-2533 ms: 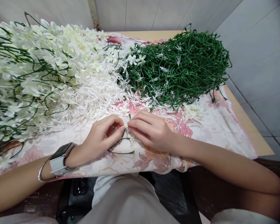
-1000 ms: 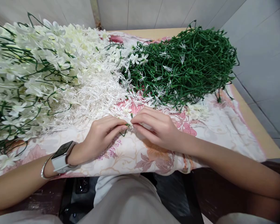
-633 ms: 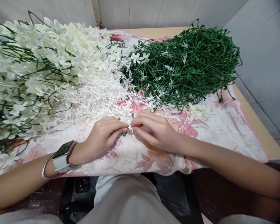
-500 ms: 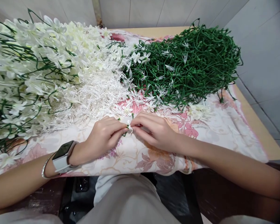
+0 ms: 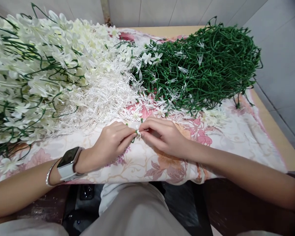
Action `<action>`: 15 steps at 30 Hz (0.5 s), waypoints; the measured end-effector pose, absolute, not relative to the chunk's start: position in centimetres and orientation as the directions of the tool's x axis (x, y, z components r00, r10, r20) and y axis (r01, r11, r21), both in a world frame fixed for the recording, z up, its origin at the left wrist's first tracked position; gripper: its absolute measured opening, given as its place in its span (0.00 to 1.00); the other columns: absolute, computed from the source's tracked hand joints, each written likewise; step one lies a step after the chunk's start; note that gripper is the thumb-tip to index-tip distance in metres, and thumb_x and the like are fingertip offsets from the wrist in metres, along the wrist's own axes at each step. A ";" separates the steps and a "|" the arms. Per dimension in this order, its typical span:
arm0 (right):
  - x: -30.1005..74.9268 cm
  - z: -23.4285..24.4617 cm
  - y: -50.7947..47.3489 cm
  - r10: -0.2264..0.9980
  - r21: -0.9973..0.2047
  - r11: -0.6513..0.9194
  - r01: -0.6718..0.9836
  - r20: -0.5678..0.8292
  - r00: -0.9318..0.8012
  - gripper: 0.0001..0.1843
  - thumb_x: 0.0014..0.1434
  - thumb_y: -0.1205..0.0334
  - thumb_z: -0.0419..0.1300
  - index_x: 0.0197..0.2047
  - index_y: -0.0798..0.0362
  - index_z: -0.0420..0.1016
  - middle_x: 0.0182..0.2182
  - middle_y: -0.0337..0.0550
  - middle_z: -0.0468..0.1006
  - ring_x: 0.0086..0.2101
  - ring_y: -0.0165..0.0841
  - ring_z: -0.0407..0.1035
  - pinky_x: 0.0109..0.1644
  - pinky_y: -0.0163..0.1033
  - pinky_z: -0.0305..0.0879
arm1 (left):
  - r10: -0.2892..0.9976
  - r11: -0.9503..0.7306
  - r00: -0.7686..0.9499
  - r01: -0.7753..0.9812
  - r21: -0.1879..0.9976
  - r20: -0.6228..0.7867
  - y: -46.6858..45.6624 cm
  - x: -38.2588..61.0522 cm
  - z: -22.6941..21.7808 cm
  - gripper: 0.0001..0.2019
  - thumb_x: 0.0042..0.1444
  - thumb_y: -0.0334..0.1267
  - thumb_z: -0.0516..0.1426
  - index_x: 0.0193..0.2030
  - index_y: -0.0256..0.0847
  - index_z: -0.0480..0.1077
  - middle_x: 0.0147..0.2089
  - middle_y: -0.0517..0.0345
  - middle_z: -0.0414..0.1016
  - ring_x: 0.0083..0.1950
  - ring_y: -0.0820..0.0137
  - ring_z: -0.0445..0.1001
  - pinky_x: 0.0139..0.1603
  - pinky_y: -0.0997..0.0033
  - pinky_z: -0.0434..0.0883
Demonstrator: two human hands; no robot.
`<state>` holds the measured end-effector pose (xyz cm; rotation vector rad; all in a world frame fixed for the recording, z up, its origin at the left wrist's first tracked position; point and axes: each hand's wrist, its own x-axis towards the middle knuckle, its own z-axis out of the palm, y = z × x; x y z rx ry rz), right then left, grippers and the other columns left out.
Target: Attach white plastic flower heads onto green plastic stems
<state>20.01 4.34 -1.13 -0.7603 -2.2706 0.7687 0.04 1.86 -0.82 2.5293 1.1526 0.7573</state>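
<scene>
My left hand (image 5: 113, 142) and my right hand (image 5: 162, 136) meet fingertip to fingertip on a flowered cloth (image 5: 236, 134) at the table's near edge. Both pinch a small white artificial flower piece (image 5: 138, 132) on a thin green stem, which is mostly hidden under my left fingers. A grey smartwatch (image 5: 68, 162) and a bangle are on my left wrist. Loose white spiky flower centres (image 5: 105, 98) lie just beyond my hands.
A large heap of finished white flowers on green stems (image 5: 31, 75) fills the left. A tangled pile of bare green stems (image 5: 206, 68) sits at the right back. A tiled wall runs close on the right. The wooden table edge (image 5: 272, 131) shows at the right.
The long green stem that trailed below my hands 2.5 s ago is now tucked under my left fingers. My hands stay together, pinching at the same spot. The view has shifted slightly.
</scene>
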 end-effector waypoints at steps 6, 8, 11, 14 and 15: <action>19.9 -1.2 4.4 0.682 -0.699 0.648 0.302 0.355 -0.639 0.06 0.60 0.72 0.52 0.34 0.57 0.69 0.28 0.42 0.72 0.30 0.28 0.65 0.34 0.32 0.62 | 0.764 -0.644 0.544 0.622 0.444 0.346 1.8 0.0 -1.0 0.09 0.60 0.33 0.52 0.35 0.34 0.73 0.24 0.57 0.70 0.26 0.73 0.66 0.27 0.76 0.63; 19.9 -1.2 4.3 0.686 -0.704 0.641 0.307 0.347 -0.639 0.06 0.60 0.72 0.52 0.34 0.56 0.69 0.28 0.42 0.73 0.30 0.28 0.65 0.35 0.33 0.62 | 0.761 -0.649 0.546 0.623 0.436 0.352 1.8 0.0 -1.2 0.10 0.61 0.33 0.51 0.34 0.35 0.73 0.24 0.56 0.70 0.27 0.73 0.66 0.28 0.75 0.63; 19.9 -1.1 4.3 0.682 -0.703 0.645 0.300 0.352 -0.641 0.06 0.60 0.72 0.52 0.34 0.57 0.69 0.28 0.42 0.73 0.30 0.28 0.65 0.34 0.32 0.61 | 0.746 -0.666 0.553 0.617 0.419 0.370 1.8 0.0 -1.3 0.10 0.61 0.33 0.51 0.33 0.35 0.73 0.25 0.55 0.71 0.27 0.72 0.67 0.28 0.74 0.64; 19.8 -1.1 4.3 0.678 -0.703 0.647 0.294 0.355 -0.643 0.06 0.59 0.73 0.53 0.34 0.57 0.69 0.28 0.41 0.72 0.30 0.27 0.65 0.34 0.32 0.61 | 0.733 -0.680 0.558 0.615 0.399 0.390 1.8 0.0 -1.3 0.10 0.60 0.31 0.51 0.32 0.35 0.72 0.24 0.55 0.71 0.26 0.72 0.66 0.28 0.74 0.63; 19.8 -1.1 4.3 0.679 -0.704 0.647 0.294 0.355 -0.643 0.06 0.59 0.73 0.53 0.34 0.57 0.69 0.28 0.41 0.72 0.30 0.27 0.65 0.34 0.32 0.61 | 0.727 -0.686 0.560 0.614 0.391 0.397 1.8 0.0 -1.3 0.10 0.60 0.30 0.51 0.31 0.35 0.72 0.24 0.55 0.70 0.26 0.72 0.66 0.28 0.74 0.63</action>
